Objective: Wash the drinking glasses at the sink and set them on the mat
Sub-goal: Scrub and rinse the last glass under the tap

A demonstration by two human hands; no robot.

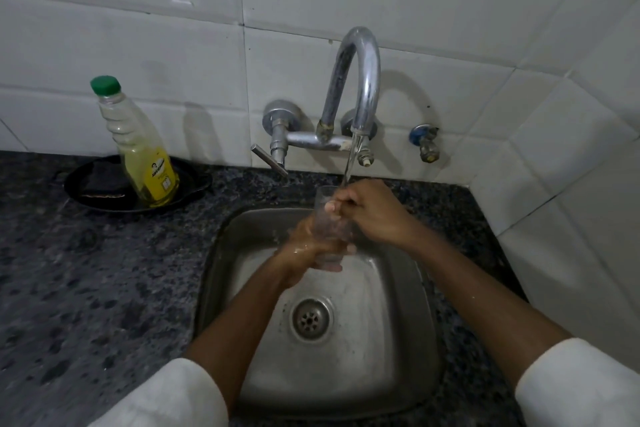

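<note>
the drinking glass stands nearly upright above the sink, its mouth directly under the faucet and the thin stream of water falling onto or just inside the rim. its long axis runs top to bottom, rim toward the faucet, base toward the drain, with a slight lean of the rim away from the person

the left hand has its grip wrapped around the lower body of the glass, from the side away from the tiled corner; it is wet and clenched on the glass wall. the right hand sits at the rim, on the faucet's side of the glass, with its grip curled closed and its fingers over and seemingly into the mouth; i judge it is rubbing the inside of the rim, though how far the fingers reach in cannot be told through the clear glass

so the glass lies between the two hands, held from below by the left and worked from above by the right. the left is the carrying hand and is the one placed to lift it away

no mat shows anywhere in view. left of the faucet, on the dark speckled table, a bottle of yellow liquid with a green cap stands on a black dish, well apart from the glass. the task looks to be in its rinsing step for this glass; the next move likely calls for tipping the rim down toward the drain to empty it, then carrying it off to wherever the mat lies
</note>
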